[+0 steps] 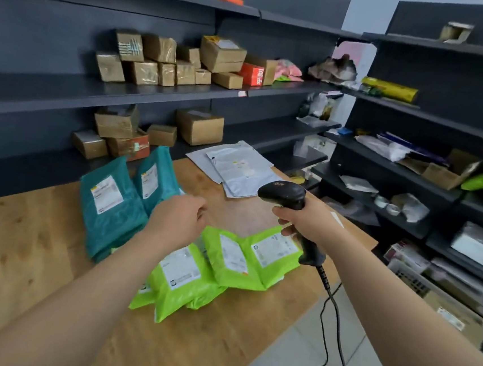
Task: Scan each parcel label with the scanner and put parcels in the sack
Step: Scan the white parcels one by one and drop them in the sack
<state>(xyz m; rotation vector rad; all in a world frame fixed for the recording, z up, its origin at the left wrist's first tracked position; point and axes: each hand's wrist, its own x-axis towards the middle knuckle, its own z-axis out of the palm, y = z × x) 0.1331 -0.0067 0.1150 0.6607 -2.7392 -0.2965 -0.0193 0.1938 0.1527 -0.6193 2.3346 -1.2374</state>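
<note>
From the head camera, this looks like the scanning step, with nothing bagged yet as far as I can see. The right hand [304,222], right of centre, is wrapped round the handle of the black scanner [282,194]. Its head points left across the wooden table [20,264] and its cable [330,324] hangs off the table edge.

The left hand [181,218] hovers at mid-frame over the near edge of the teal parcels [108,208]. Its fingers bend down out of sight, so I can't tell whether they have hold of anything. Lime-green parcels [184,277] lie overlapped just below both hands, labels up, and grey mailers [241,168] sit further back, above centre.

I'd say the next move is to steady or lift one parcel and bring the scanner's window square onto its label.

The sack isn't in the frame. As for containers, an open cardboard box [448,170] sits on the right-hand shelves, its contents hidden from here. A white slatted crate [408,275] lies at lower right. The shelves [66,92] at upper left carry taped brown cartons [157,62].
</note>
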